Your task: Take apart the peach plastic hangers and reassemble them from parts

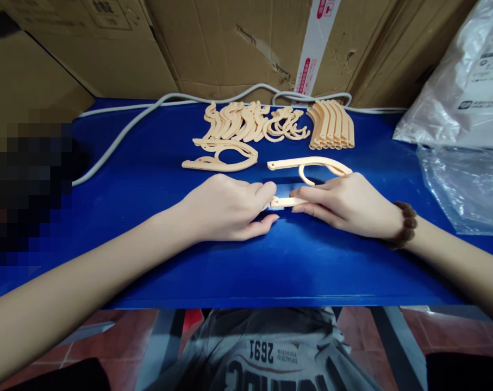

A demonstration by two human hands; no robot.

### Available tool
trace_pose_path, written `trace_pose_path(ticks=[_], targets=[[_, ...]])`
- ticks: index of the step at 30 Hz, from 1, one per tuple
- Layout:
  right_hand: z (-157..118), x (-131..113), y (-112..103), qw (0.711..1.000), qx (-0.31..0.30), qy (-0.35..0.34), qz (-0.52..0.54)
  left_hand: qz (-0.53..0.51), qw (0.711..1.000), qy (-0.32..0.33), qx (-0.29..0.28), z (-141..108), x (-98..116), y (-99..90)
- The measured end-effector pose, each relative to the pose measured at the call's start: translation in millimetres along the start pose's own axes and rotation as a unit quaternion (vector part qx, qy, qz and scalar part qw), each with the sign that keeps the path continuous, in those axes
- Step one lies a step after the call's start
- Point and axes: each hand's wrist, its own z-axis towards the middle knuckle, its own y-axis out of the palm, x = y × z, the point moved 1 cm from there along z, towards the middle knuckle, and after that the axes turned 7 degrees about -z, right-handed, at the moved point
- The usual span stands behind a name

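The right hand point(336, 203) pinches a cream strip point(286, 202), its end meeting the left hand point(230, 209), also pinching; aligning there seems to want steadiness.

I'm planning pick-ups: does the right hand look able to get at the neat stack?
Likely yes: the right hand holds a piece, but only a hooked part lies before the neat stack.

Beyond blue table point(230, 271): cardboard boxes point(238, 49), white cable point(124, 133) along far edge. At table's right: plastic-wrapped package point(462, 92), clear plastic bag point(466, 190).
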Motion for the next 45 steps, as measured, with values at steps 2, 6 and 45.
trace_pose_path(ticks=[2, 6, 45], targets=[[-1, 1, 0, 1.0, -0.01, 0.008, 0.005, -0.011, 1.0, -0.005, -0.005, 0, 2, 0.2], [-1, 2, -1, 0.999, -0.029, 0.017, 0.007, -0.019, 1.0, -0.021, -0.011, 1, 3, 1.0], [5, 10, -9, 0.998, 0.041, 0.021, 0.038, -0.083, 0.996, 0.005, -0.029, -2, -17, -0.5]])
